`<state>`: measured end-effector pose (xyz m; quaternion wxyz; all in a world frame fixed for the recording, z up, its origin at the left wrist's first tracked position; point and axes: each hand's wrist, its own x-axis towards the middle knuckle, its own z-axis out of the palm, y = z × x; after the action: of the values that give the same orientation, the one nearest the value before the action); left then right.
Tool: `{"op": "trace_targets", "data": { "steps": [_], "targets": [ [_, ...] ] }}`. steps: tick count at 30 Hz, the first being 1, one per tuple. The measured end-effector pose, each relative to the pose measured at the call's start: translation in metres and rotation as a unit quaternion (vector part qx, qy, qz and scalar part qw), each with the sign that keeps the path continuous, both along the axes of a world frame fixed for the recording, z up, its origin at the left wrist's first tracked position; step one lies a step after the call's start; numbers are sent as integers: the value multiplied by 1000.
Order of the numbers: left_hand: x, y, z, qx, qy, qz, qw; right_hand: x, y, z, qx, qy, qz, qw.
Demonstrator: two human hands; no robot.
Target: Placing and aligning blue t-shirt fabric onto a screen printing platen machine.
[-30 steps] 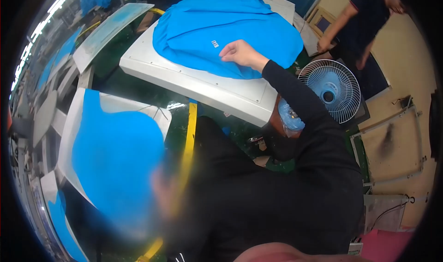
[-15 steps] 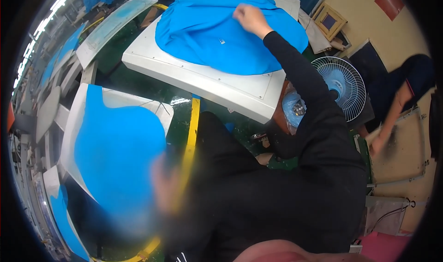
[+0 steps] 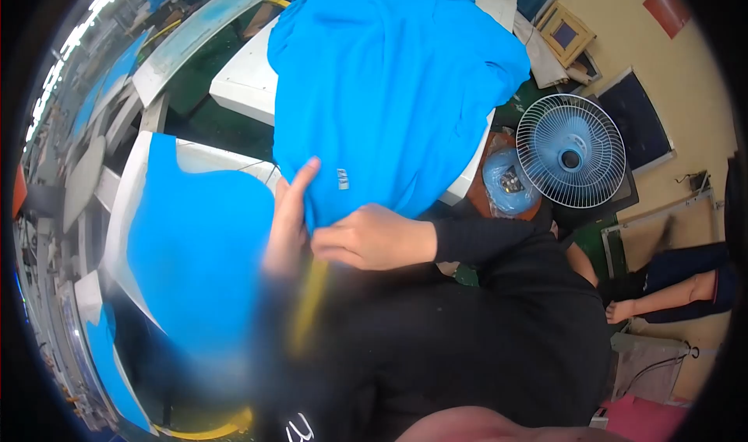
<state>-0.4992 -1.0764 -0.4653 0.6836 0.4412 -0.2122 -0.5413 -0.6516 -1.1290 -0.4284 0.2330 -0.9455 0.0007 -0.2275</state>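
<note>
A large bright-blue cloth [image 3: 389, 91], perhaps a garment, spreads over a white board [image 3: 241, 84] and hangs over its near edge towards me. A small pale label [image 3: 343, 179] shows near its lower end. My right hand [image 3: 378, 237] is closed on the cloth's near edge, fingers bunched together. Just left of it, my left hand [image 3: 287, 224] stands on edge against the cloth's left side, fingers stretched upward and apart. Its lower part is blurred. On the left, a smooth blue piece [image 3: 202, 247] lies flat on another white board [image 3: 117, 208].
A blue fan [image 3: 571, 158] with a white wire guard stands at the right, beside a blue plastic-wrapped bundle [image 3: 510, 181]. Another person's arm [image 3: 662, 294] reaches in at far right. A yellow bar [image 3: 310, 306] runs below my hands. More boards [image 3: 199, 41] line the far left.
My right hand has come back from the far part of the cloth, and the cloth's near end now hangs towards me. My left hand has risen to its edge. The other person's arm has shifted.
</note>
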Motion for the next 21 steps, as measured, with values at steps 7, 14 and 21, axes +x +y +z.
{"op": "trace_targets", "data": {
  "steps": [7,14,21],
  "targets": [
    [29,7,-72,203,-131,88,966,-84,-142,0,-67,-122,-548,825],
    [2,7,-85,161,96,183,965,-115,-175,-44,-63,101,-568,814],
    [-30,70,-11,-33,-149,66,986,-141,-212,-38,234,27,-482,844]
  ]
}}
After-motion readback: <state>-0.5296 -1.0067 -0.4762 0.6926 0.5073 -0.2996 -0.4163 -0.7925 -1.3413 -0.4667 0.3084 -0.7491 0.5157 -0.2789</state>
